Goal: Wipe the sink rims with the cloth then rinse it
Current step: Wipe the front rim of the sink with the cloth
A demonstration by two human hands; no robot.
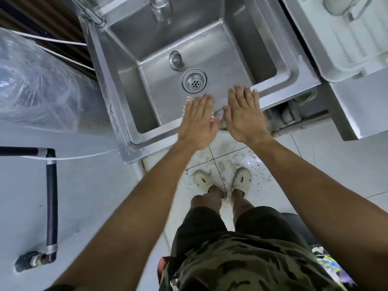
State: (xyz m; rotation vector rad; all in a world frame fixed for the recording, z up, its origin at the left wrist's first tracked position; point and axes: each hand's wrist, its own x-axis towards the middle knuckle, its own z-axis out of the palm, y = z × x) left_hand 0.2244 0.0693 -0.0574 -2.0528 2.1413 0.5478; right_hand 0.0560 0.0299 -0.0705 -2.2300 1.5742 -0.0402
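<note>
Hands flat at the sink's (275, 97) near rim: left hand (197, 120) presses the pink cloth (190, 100), fingers straight; right hand (244, 114) spread open beside it. Basin holds a loose strainer (175, 60) beside the drain (194, 80).

The sink (130, 85) basin lies open save a loose strainer (175, 60) beside the drain (194, 81). A tap (160, 7) overhangs its far wall; a wrapped bundle (37, 85) crowds the left rim.

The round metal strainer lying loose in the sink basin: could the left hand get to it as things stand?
Probably yes. The left hand lies flat on the pink-and-white cloth at the near rim, and the round metal strainer sits uncovered just beyond, nothing between.
</note>
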